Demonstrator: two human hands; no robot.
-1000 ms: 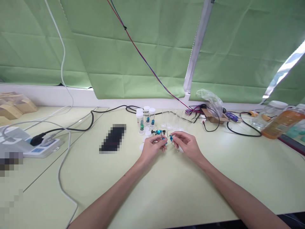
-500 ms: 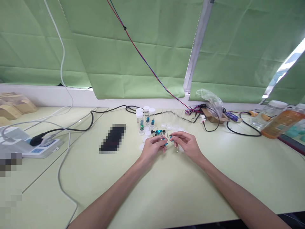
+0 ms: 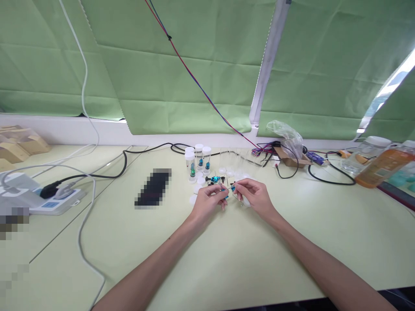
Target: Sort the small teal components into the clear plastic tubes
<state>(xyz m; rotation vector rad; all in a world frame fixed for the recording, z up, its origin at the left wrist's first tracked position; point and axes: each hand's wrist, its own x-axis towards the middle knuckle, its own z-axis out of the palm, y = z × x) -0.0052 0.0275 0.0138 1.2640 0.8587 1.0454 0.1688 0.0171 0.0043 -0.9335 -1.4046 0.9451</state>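
Over the middle of the table, my left hand (image 3: 209, 199) is closed, thumb against fingers, on a thin rod-like piece (image 3: 229, 188) that points toward the other hand. A pinch of my right hand (image 3: 254, 194) holds a small blue part (image 3: 232, 187) at the rod's end. Whether the two pieces are joined is too small to tell. Just beyond the fingers lies a cluster of blue and black small parts (image 3: 215, 179). White round caps (image 3: 200, 181) lie beside my left hand, one more under my right.
Behind the hands stand several capped clear tubes (image 3: 190, 166) with blue or green parts inside, and several clear uncapped tubes (image 3: 240, 162). A blurred black slab (image 3: 153, 188) lies left. A power strip (image 3: 61, 201) with cables is far left; an orange bottle (image 3: 384, 166) leans right.
Both hands keep almost the same place and grip. The fingertips have shifted very slightly, and the small blue part at my right fingers is a little lower.
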